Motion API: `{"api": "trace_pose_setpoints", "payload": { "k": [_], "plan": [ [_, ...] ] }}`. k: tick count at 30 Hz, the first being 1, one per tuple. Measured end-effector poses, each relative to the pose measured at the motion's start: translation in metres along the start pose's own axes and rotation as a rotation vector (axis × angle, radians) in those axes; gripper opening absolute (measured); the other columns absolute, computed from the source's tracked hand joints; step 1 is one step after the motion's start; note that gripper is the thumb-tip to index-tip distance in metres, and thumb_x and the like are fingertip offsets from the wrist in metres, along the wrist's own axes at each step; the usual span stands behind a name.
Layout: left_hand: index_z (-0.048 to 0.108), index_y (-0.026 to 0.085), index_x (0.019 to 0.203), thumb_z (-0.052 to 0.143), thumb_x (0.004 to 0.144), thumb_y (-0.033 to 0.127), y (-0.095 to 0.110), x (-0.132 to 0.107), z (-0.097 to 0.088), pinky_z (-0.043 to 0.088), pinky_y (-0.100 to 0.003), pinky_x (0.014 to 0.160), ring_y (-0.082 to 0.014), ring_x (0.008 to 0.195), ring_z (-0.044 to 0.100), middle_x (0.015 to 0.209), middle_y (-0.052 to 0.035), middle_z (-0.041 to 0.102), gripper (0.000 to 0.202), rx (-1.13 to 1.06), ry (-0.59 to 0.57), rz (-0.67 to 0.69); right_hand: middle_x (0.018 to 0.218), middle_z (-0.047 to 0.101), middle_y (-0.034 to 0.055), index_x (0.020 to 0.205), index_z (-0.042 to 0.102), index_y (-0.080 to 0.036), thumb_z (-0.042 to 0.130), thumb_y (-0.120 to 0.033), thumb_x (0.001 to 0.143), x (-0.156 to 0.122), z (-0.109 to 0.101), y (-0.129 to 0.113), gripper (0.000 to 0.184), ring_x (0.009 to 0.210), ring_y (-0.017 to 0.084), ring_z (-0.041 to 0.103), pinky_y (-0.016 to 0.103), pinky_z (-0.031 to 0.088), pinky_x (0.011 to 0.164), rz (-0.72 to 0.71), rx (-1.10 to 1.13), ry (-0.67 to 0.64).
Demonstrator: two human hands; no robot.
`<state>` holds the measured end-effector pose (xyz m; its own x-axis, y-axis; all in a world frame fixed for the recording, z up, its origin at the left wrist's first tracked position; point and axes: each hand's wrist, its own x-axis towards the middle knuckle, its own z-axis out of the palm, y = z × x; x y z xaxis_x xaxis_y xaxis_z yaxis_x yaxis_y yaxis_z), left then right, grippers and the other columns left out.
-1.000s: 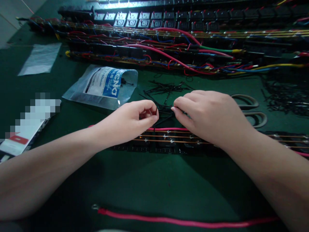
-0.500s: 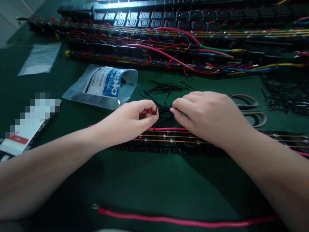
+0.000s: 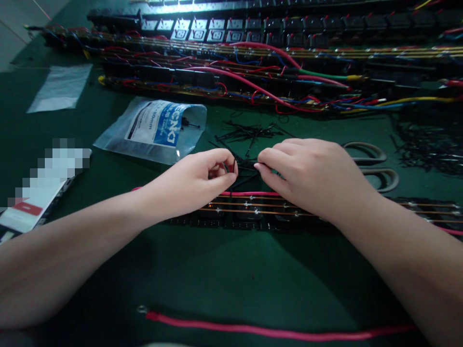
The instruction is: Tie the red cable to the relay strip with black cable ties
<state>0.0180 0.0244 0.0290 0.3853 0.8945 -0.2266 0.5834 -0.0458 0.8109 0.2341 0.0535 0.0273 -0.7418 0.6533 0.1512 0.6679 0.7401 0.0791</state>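
My left hand (image 3: 210, 173) is closed in a pinch on a thin black cable tie (image 3: 233, 166), above the power strip (image 3: 249, 212) with its copper bars. A short gap away, my right hand (image 3: 307, 168) pinches thumb against forefinger. A dark tie strand appears to reach its fingertips, though loose ties behind blur where it ends. Below the hands, a red cable (image 3: 253, 193) runs along the strip's far edge. Just beyond lies a pile of loose black cable ties (image 3: 249, 130). Both forearms cover parts of the strip and cable.
A clear bag (image 3: 148, 127) labelled 80mm lies at left, near a flat plastic pouch (image 3: 60, 86). Scissors handles (image 3: 383, 178) show behind my right hand. Wired strips (image 3: 217, 72) span the back. Black clippings (image 3: 430, 144) lie right; a red lugged cable (image 3: 271, 330) lies in front.
Both hands hold nearly the same pose and place. My right hand has shifted only very slightly.
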Motion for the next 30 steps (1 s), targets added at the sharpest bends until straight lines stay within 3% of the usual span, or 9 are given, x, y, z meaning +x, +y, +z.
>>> {"api": "trace_pose_setpoints", "payload": {
  "k": [6, 9, 12, 14, 16, 21, 24, 30],
  "plan": [
    [0.059, 0.021, 0.099, 0.052, 0.092, 0.028, -0.002, -0.001, 0.001, 0.041, -0.023, 0.057, -0.011, 0.063, 0.051, 0.071, 0.0037, 0.054, 0.012, 0.055, 0.026, 0.036, 0.08, 0.071, 0.0109, 0.083, 0.066, -0.017, 0.039, -0.028, 0.098, 0.0, 0.0, 0.0, 0.033, 0.075, 0.025, 0.064, 0.034, 0.035, 0.063, -0.005, -0.007, -0.008],
    [0.053, 0.019, 0.114, 0.052, 0.093, 0.025, 0.001, -0.008, 0.005, 0.048, -0.026, 0.067, -0.0136, 0.075, 0.058, 0.086, -0.0004, 0.06, 0.023, 0.281, 0.217, 0.152, 0.078, 0.071, 0.01, 0.083, 0.066, -0.017, 0.039, -0.028, 0.098, 0.0, 0.0, 0.0, 0.032, 0.074, 0.024, 0.063, 0.034, 0.034, 0.063, -0.014, -0.013, 0.001],
    [0.053, 0.017, 0.119, 0.054, 0.091, 0.019, 0.009, -0.023, 0.015, 0.05, -0.038, 0.082, -0.0214, 0.094, 0.061, 0.107, -0.0088, 0.065, 0.028, 0.696, 0.429, 0.395, 0.077, 0.071, 0.0085, 0.083, 0.064, -0.018, 0.04, -0.026, 0.098, -0.001, 0.0, 0.001, 0.03, 0.073, 0.023, 0.063, 0.033, 0.032, 0.062, -0.031, -0.031, 0.016],
    [0.058, 0.016, 0.117, 0.056, 0.091, 0.018, 0.016, -0.038, 0.027, 0.05, -0.039, 0.077, -0.0229, 0.089, 0.063, 0.103, -0.0093, 0.069, 0.025, 0.911, 0.408, 0.575, 0.077, 0.07, 0.0078, 0.083, 0.064, -0.018, 0.041, -0.026, 0.098, -0.001, 0.0, 0.0, 0.028, 0.072, 0.022, 0.062, 0.033, 0.032, 0.063, -0.037, -0.043, 0.02],
    [0.062, 0.011, 0.115, 0.059, 0.09, 0.017, 0.02, -0.053, 0.042, 0.051, -0.039, 0.078, -0.0233, 0.089, 0.064, 0.102, -0.01, 0.071, 0.026, 0.934, 0.384, 0.667, 0.076, 0.07, 0.0075, 0.082, 0.064, -0.018, 0.043, -0.025, 0.097, -0.001, 0.0, 0.0, 0.027, 0.072, 0.021, 0.062, 0.033, 0.032, 0.063, -0.038, -0.048, 0.03],
    [0.062, 0.007, 0.127, 0.061, 0.09, 0.019, 0.01, -0.076, 0.071, 0.05, -0.038, 0.097, -0.0253, 0.115, 0.062, 0.125, -0.0112, 0.069, 0.039, 0.935, 0.35, 0.702, 0.075, 0.07, 0.0072, 0.081, 0.065, -0.018, 0.045, -0.021, 0.096, -0.001, 0.0, -0.001, 0.026, 0.071, 0.021, 0.061, 0.033, 0.032, 0.062, -0.046, -0.042, 0.051],
    [0.062, 0.008, 0.129, 0.06, 0.091, 0.019, 0.001, -0.076, 0.071, 0.049, -0.038, 0.1, -0.0253, 0.119, 0.06, 0.129, -0.0116, 0.067, 0.039, 0.968, 0.31, 0.721, 0.075, 0.071, 0.0071, 0.081, 0.065, -0.018, 0.044, -0.021, 0.097, 0.0, -0.001, -0.001, 0.026, 0.071, 0.021, 0.062, 0.033, 0.033, 0.062, -0.05, -0.039, 0.041],
    [0.066, 0.014, 0.12, 0.057, 0.093, 0.017, -0.005, -0.06, 0.054, 0.049, -0.038, 0.092, -0.02, 0.105, 0.062, 0.118, -0.0067, 0.071, 0.029, 0.942, 0.303, 0.814, 0.074, 0.07, 0.0075, 0.08, 0.064, -0.018, 0.043, -0.024, 0.098, 0.0, -0.003, -0.001, 0.028, 0.07, 0.021, 0.062, 0.033, 0.033, 0.062, -0.051, -0.048, 0.02]
  ]
}}
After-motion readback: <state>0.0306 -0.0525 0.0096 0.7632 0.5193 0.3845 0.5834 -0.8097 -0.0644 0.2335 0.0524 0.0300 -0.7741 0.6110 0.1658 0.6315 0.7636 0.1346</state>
